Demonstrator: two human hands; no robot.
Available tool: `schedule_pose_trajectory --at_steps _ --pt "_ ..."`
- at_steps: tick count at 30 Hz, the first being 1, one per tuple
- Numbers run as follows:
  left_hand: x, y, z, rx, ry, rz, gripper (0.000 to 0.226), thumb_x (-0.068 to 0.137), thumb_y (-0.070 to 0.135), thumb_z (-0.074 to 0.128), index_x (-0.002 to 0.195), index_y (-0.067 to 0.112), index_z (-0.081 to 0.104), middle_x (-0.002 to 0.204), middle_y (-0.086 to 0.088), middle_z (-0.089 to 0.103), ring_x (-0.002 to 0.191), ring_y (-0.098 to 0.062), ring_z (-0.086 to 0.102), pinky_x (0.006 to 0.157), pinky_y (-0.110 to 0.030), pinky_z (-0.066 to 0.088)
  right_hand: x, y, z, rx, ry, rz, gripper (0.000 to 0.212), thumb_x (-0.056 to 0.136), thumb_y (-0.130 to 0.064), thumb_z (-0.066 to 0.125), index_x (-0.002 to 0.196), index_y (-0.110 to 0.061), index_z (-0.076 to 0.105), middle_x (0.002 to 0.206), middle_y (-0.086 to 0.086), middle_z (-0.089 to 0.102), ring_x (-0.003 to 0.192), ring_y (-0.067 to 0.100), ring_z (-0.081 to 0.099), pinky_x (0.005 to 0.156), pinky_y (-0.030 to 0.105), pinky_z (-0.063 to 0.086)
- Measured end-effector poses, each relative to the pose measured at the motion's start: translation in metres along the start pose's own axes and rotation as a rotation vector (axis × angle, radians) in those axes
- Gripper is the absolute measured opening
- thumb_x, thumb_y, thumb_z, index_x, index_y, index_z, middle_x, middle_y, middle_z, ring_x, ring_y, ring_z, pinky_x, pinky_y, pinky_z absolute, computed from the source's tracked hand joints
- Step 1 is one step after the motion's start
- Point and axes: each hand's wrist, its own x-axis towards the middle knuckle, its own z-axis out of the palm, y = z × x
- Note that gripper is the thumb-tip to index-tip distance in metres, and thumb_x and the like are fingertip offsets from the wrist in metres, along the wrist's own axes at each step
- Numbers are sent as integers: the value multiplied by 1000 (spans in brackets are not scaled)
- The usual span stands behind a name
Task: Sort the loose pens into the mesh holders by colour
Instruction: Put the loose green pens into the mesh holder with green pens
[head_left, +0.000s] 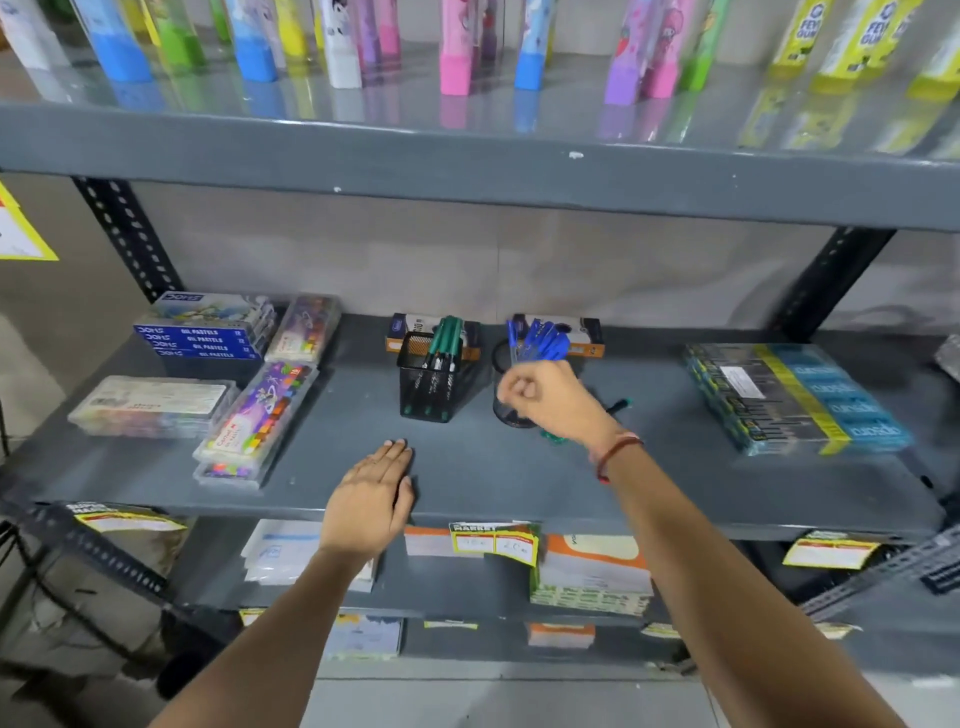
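Observation:
A square black mesh holder (430, 382) stands mid-shelf with several green pens (445, 338) in it. To its right, a round black mesh holder (511, 413) carries several blue pens (543, 340) and is partly hidden by my right hand (550, 397). That hand is blurred, its fingers curled and pinched at the lower shaft of a blue pen over the round holder. A loose green pen (618, 405) lies on the shelf behind my right wrist, and another green piece (553, 437) shows under it. My left hand (371, 499) lies flat and open on the shelf's front edge.
Boxes of oil pastels (205, 332) and clear crayon cases (260, 415) fill the shelf's left side. A wrapped pack of boxes (789, 395) lies on the right. Two pen cartons (566, 332) stand behind the holders. The upper shelf edge (467, 166) overhangs. Paper stacks sit below.

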Motion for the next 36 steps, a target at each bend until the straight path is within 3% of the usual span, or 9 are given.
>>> schedule_pose_trajectory --at_steps 2,7,12,16,19,24,29,33,36 --pt "-1 2 0 0 4 -10 50 89 28 32 116 0 64 120 -15 63 113 -28 57 95 -38 42 -15 23 1 -101 -146 90 14 87 -5 56 88 -10 70 84 6 71 76 16 62 83 28 51" --pt "-1 3 -3 9 -14 -18 51 89 29 32 116 0 63 120 -16 63 113 -29 57 95 -41 42 -23 68 11 -383 -52 221 39 90 3 46 126 -8 53 128 16 56 122 33 48 103 44 43" --pt "-2 4 -4 15 -32 -22 52 90 30 31 119 0 62 122 -16 61 115 -30 56 96 -42 41 -32 81 27 -610 -159 106 46 88 9 43 129 -12 50 130 11 55 122 29 44 102 41 37" --pt "-3 4 -5 14 -30 -18 52 91 30 31 119 0 62 123 -16 61 115 -30 55 96 -43 41 -33 70 34 -653 -218 -38 33 93 -2 46 124 -14 53 124 9 57 118 27 46 97 40 41" --pt "-3 5 -4 12 -31 -21 51 91 30 31 118 0 62 122 -16 62 114 -31 56 95 -44 42 -28 46 36 -472 -117 -126 31 97 -12 46 127 -12 52 119 11 59 114 27 49 95 43 47" --pt "-3 3 -4 12 -31 -22 51 91 30 32 119 0 62 122 -15 62 115 -29 56 95 -42 42 6 -20 23 -28 303 -203 38 94 -11 52 131 -13 47 114 15 63 102 26 60 93 40 52" --pt "-2 3 -4 1 -32 -19 50 91 30 33 118 0 63 122 -15 62 114 -29 56 95 -42 42 48 -64 16 270 653 -150 25 93 -11 53 118 -7 51 105 18 65 91 30 66 82 41 57" --pt "-2 3 -5 -2 -27 -14 50 91 30 33 118 0 62 122 -15 62 114 -29 56 96 -42 42 75 -63 31 285 711 -45 22 91 -8 56 111 -1 52 97 22 68 83 35 67 71 37 56" --pt "-1 3 -4 -5 -24 -11 50 91 30 33 119 0 62 122 -15 62 115 -29 56 96 -41 41 81 -52 47 212 551 83 17 93 -8 53 106 2 57 93 24 69 85 32 66 66 19 42"
